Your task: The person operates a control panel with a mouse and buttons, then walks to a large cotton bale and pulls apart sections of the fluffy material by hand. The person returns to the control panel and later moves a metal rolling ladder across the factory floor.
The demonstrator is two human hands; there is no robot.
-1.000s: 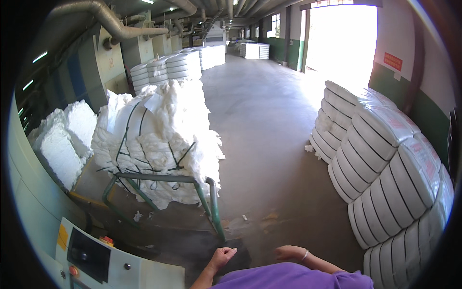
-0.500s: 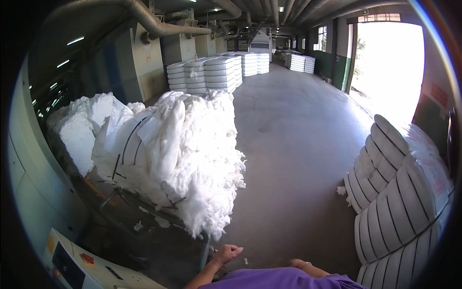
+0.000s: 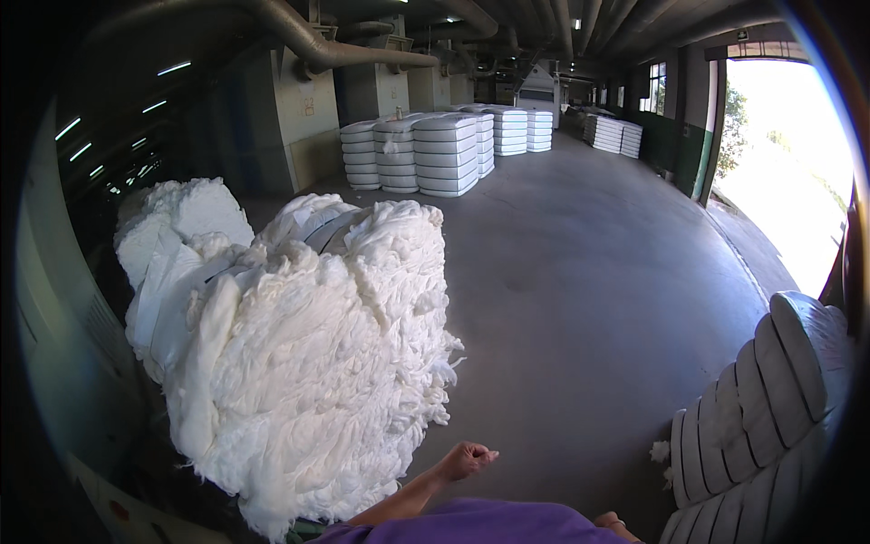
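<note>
My left hand [image 3: 469,461] is held out in front of me at the lower middle, its fingers curled together. Nothing shows sticking out of it. Just left of that hand rises a big mass of loose white fibre [image 3: 304,363], fluffy and ragged along its right side. My right hand [image 3: 612,522] shows only in part at the lower edge, beside my purple shirt. Its fingers are hidden, and it touches nothing that I can see.
Black-strapped white bales [image 3: 757,417] are stacked at the right. More white bales [image 3: 444,154] stand farther back. A bright doorway [image 3: 788,136] opens on the right. Grey floor [image 3: 553,299] stretches between the fibre and the right-hand bales. Large pipes [image 3: 362,56] run overhead.
The fibre mass looks nearer and fills more of the lower left. The control panel has mostly slipped out of sight. The right-hand bales sit lower. My left hand stays curled.
</note>
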